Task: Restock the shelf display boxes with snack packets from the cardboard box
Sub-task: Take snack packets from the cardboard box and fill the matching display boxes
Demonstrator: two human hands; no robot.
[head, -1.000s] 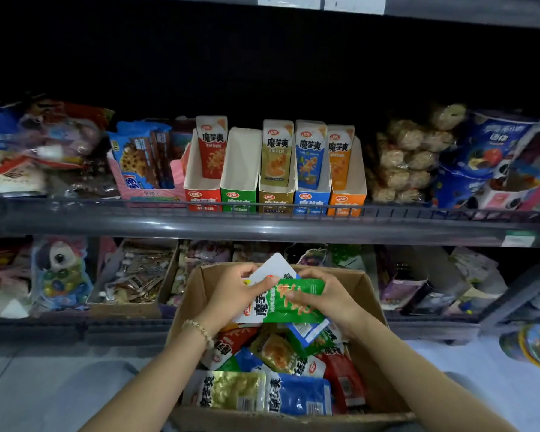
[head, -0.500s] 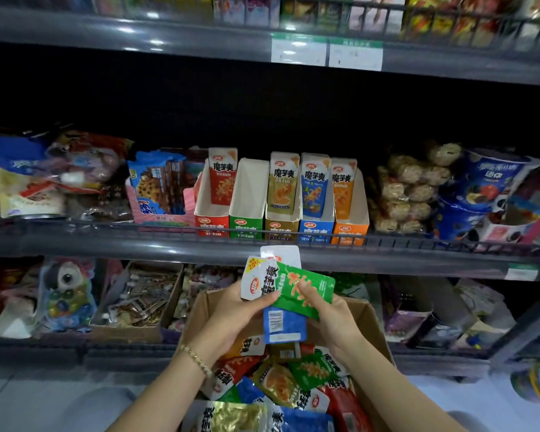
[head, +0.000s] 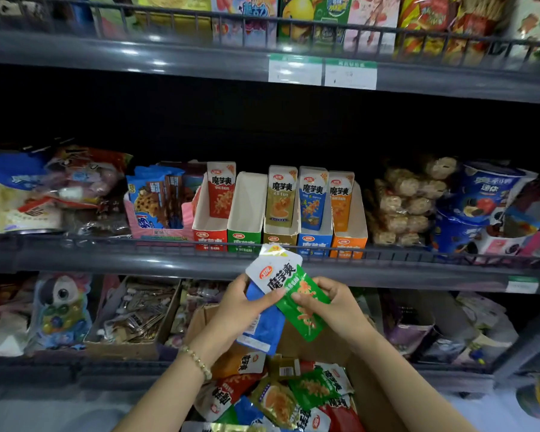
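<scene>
Both hands are up in front of the middle shelf's grey metal front rail (head: 138, 260), above the open brown cardboard box (head: 374, 397). Between them is a green-and-white foil snack packet (head: 296, 294), tilted with its white top toward the shelf. It's clear of the box but not in any display box.

The left hand (head: 240, 310), the one with the pale beaded bracelet (head: 197, 363), has its fingers curled behind the packet and its thumb pressed on the front. It's also gripping a blue foil packet (head: 268, 328) tucked right behind the green one. The right hand (head: 334, 310) pinches the green lower half, thumb on the front and fingers wrapped behind.

Down in the cardboard box there's a loose pile of mixed snack packets (head: 278, 397): red, green, gold and blue, all jumbled together.

On the shelf just above the hands, five narrow display boxes sit side by side:
- The red-fronted display box (head: 209, 236) has a red packet standing in it.
- The green-fronted display box (head: 245, 213) shows only its white inside.
- The olive-gold display box (head: 279, 238) has a matching packet upright in it.
- The blue display box (head: 314, 243) has one too.
- So does the orange display box (head: 348, 243).

A pink cookie carton (head: 156, 226) sits to their left.
</scene>
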